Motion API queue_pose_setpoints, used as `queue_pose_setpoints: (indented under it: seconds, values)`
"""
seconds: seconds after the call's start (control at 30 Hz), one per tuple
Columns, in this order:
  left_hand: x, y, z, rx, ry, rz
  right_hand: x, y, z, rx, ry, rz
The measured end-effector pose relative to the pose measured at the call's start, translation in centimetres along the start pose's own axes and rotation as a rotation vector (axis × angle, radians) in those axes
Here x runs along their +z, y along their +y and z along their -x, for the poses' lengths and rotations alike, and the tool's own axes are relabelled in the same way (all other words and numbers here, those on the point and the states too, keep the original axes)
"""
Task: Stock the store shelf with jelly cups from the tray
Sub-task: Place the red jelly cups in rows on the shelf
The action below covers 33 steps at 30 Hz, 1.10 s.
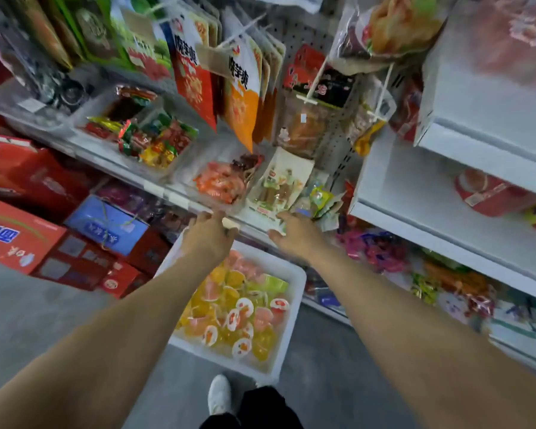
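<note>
Both arms stretched forward to the front lip of the shelf (180, 198), above the tray

Left hand (209, 232): back of hand up, fingers curled down over the shelf edge just in front of a clear bin of orange-wrapped snacks (222, 182). Looks like it's gripping the edge or something small there, can't tell which, fingertips hidden and frame is motion-blurred

Right hand (294, 232): fingers reaching forward onto the shelf, touching the bottom edge of a flat white snack pack (280, 184) that leans tilted on the shelf. Thumb out to the left. Can't tell if it's pinching the pack or only resting on it

Jelly cups (235, 308): all in the white plastic tray (294, 305) on the grey floor, right below the hands and against the base of the shelving. Mix of yellow, orange, pink and green cups, some lying on their sides with foil lids showing. No jelly cup visible in either hand

White shoe (218, 394) and dark trouser leg just behind the tray. Red and blue cartons (106, 226) stacked on the floor to the left, hanging snack bags (192, 69) on pegs above the shelf
</note>
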State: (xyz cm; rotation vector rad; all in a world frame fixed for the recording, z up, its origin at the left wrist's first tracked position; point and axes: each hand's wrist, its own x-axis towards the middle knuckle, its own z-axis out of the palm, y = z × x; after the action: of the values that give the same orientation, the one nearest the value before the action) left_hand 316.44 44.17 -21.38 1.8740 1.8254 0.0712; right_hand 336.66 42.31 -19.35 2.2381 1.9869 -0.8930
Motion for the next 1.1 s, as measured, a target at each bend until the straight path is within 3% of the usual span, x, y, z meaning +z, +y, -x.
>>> queue_pose_setpoints:
  seconds: [0.33,0.47,0.83,1.1]
  values:
    - [16.8,-7.9,3.5,-0.246,-0.363,0.142,16.3,6.9,-2.3,0.138,-0.398,-0.041]
    - [20.4,-9.4,4.0,-0.257,-0.446,0.183,19.6,8.1,-2.8,0.204,-0.452,-0.165]
    - [23.6,-10.6,3.9,-0.158,-0.461,-0.034,24.1,9.8,-3.6,0.254,-0.535,-0.175]
    - [24.2,-10.6,4.3,-0.158,-0.43,-0.068,25.9,10.3,-3.2,0.415,-0.564,-0.39]
